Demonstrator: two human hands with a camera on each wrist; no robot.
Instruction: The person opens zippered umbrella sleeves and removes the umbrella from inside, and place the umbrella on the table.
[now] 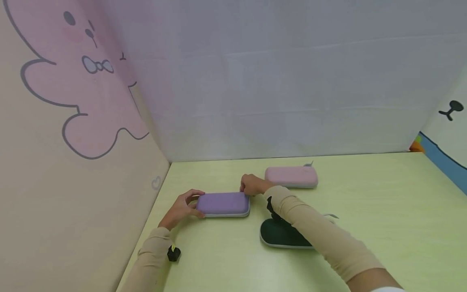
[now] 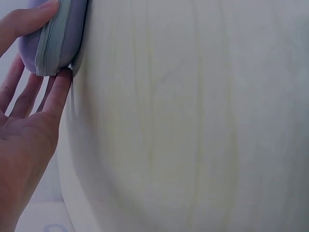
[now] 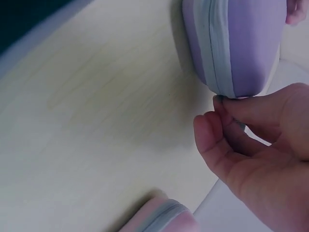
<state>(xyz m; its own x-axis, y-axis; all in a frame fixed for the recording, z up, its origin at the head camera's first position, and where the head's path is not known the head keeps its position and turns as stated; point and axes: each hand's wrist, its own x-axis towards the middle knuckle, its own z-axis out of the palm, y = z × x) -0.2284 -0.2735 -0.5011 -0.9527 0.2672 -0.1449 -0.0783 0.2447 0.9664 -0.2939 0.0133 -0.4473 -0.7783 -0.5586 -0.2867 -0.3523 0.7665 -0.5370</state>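
Note:
A purple zip case (image 1: 223, 203) with a pale grey zip band lies on the table, its long side across my view. My left hand (image 1: 181, 209) holds its left end, thumb at the front and fingers at the end and back. In the left wrist view the thumb (image 2: 36, 18) presses beside the zip band (image 2: 52, 41). At the case's right end, my right hand (image 1: 253, 185) pinches the zipper pull between thumb and curled fingers. Only a bit of the greyish pull (image 3: 241, 125) shows past the fingers in the right wrist view; the rest is hidden.
A pink zip case (image 1: 292, 177) lies behind the right hand. A dark green case (image 1: 282, 234) sits nearer, partly covered by the right forearm. The pale yellow table (image 1: 386, 211) meets a wall on the left and a white sheet (image 1: 292, 93) at the back.

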